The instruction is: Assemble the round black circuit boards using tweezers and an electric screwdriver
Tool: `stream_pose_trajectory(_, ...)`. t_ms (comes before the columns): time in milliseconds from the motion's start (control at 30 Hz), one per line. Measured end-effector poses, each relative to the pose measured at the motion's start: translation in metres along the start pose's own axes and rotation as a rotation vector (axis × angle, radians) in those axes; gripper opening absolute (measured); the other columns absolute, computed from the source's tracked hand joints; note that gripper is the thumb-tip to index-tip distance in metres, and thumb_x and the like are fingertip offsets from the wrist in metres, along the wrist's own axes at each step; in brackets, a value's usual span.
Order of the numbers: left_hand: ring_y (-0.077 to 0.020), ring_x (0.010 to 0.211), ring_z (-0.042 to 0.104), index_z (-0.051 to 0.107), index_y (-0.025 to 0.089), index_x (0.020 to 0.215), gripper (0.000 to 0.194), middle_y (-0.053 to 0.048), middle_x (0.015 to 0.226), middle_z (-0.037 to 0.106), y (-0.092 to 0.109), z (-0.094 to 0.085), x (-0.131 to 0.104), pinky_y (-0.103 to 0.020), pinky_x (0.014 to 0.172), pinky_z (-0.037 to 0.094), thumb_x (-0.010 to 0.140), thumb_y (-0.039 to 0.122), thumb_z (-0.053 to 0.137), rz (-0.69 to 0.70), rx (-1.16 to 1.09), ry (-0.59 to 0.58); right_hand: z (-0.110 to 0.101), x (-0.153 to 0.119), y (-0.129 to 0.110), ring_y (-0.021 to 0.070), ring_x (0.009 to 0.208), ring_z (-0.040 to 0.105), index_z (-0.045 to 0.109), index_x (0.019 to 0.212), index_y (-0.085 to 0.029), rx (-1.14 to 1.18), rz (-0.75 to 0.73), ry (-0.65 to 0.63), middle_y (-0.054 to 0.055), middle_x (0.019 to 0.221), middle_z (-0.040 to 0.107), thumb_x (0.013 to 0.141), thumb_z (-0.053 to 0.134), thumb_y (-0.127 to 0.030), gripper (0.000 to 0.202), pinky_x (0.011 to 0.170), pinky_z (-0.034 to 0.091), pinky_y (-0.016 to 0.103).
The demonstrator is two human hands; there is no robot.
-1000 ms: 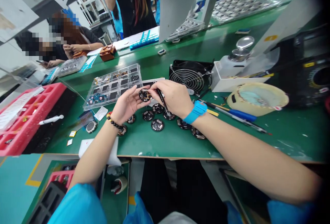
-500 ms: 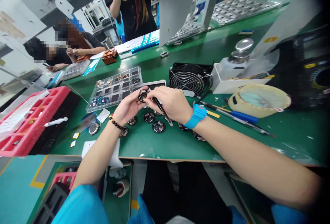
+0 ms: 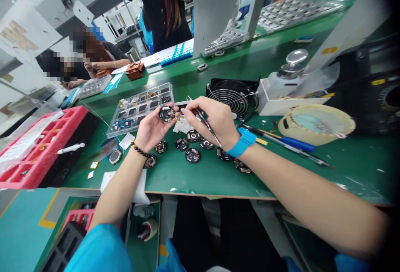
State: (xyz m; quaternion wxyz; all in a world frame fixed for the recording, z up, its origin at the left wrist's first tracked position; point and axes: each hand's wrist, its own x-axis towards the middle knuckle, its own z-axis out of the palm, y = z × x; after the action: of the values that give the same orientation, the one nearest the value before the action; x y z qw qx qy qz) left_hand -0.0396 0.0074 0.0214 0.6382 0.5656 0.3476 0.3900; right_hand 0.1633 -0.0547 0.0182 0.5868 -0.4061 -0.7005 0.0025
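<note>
The left hand (image 3: 154, 128) holds a round black circuit module (image 3: 166, 114) up between its fingertips; the right hand (image 3: 215, 119) grips slim metal tweezers (image 3: 206, 124) beside it, above similar round modules (image 3: 193, 155) on the green tabletop (image 3: 175, 178).

the fine parts on the round module (image 3: 166, 114) are too small to tell, and fingers of the left hand (image 3: 152, 131) cover some of its rim. the right hand (image 3: 215, 118) hides part of the tweezers (image 3: 210, 127). the small pieces in the clear case (image 3: 142, 107) are too tiny to name. the left edge cuts off the red tray (image 3: 46, 143), the top edge cuts off the standing person's head (image 3: 165, 19), and the dark machine (image 3: 365, 80) at right is blurred.
</note>
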Motion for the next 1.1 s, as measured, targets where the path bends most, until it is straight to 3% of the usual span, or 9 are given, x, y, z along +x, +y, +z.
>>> stream_pose_trajectory(200, -0.0234, 0.1, 0.078, 0.074, 0.016, 0.124, 0.042, -0.014, 0.12, 0.078, 0.009, -0.006, -0.003, -0.034, 0.084, 0.067, 0.097, 0.043, 0.057, -0.054, 0.119, -0.028, -0.002, 0.001, 0.01, 0.0161, 0.072, 0.064, 0.067, 0.088, -0.021, 0.002, 0.12, 0.018, 0.002, 0.081, 0.072, 0.102, 0.059, -0.036, 0.021, 0.071, 0.049, 0.03)
stream_pose_trajectory(400, -0.0197, 0.09, 0.075, 0.075, 0.019, 0.122, 0.035, -0.011, 0.108, 0.082, 0.014, -0.019, -0.007, -0.023, 0.059, 0.054, 0.093, 0.038, 0.069, -0.064, 0.635, -0.118, 0.002, -0.001, 0.016, 0.0159, 0.072, 0.063, 0.066, 0.086, -0.021, 0.007, 0.104, -0.059, 0.002, 0.081, 0.072, 0.101, 0.06, -0.034, 0.021, 0.069, 0.046, 0.03)
stream_pose_trajectory(467, -0.0203, 0.092, 0.075, 0.074, 0.018, 0.124, 0.035, -0.012, 0.108, 0.082, 0.009, -0.022, -0.005, -0.025, 0.064, 0.054, 0.094, 0.036, 0.066, -0.057, 0.731, -0.178, 0.003, -0.001, 0.015, 0.0162, 0.071, 0.063, 0.066, 0.084, -0.021, 0.001, 0.109, -0.084, 0.002, 0.08, 0.071, 0.101, 0.059, -0.035, 0.023, 0.069, 0.046, 0.03)
stream_pose_trajectory(600, -0.0233, 0.102, 0.076, 0.074, 0.019, 0.121, 0.03, -0.01, 0.105, 0.083, -0.005, -0.022, -0.002, -0.038, 0.094, 0.057, 0.095, 0.027, 0.061, 0.038, 0.844, -0.198, 0.002, -0.001, 0.014, 0.017, 0.071, 0.062, 0.065, 0.083, -0.021, -0.021, 0.112, -0.132, 0.003, 0.079, 0.071, 0.101, 0.058, -0.036, 0.024, 0.069, 0.045, 0.03)
stream_pose_trajectory(767, -0.027, 0.104, 0.075, 0.078, 0.023, 0.109, 0.03, -0.007, 0.11, 0.081, -0.016, -0.016, -0.003, -0.042, 0.098, 0.055, 0.09, 0.012, 0.056, 0.236, 1.131, -0.129, 0.003, -0.004, 0.017, 0.0172, 0.07, 0.062, 0.066, 0.086, -0.02, -0.028, 0.096, -0.226, 0.003, 0.081, 0.072, 0.101, 0.057, -0.035, 0.023, 0.067, 0.043, 0.03)
stream_pose_trajectory(933, -0.0279, 0.101, 0.075, 0.079, 0.023, 0.105, 0.021, -0.008, 0.109, 0.081, -0.014, -0.008, -0.007, -0.042, 0.096, 0.055, 0.092, 0.02, 0.062, 0.254, 1.072, -0.146, 0.005, -0.006, 0.021, 0.0158, 0.068, 0.062, 0.069, 0.089, -0.02, 0.02, 0.128, -0.263, 0.002, 0.083, 0.073, 0.101, 0.06, -0.035, 0.021, 0.066, 0.043, 0.028)
stream_pose_trajectory(1100, -0.0252, 0.109, 0.074, 0.077, 0.021, 0.111, 0.023, -0.009, 0.118, 0.079, -0.005, -0.004, -0.01, -0.041, 0.099, 0.056, 0.093, 0.032, 0.067, 0.229, 0.77, -0.101, 0.005, -0.005, 0.022, 0.0153, 0.068, 0.061, 0.07, 0.089, -0.021, 0.065, 0.185, -0.258, 0.001, 0.083, 0.073, 0.101, 0.062, -0.037, 0.021, 0.065, 0.042, 0.027)
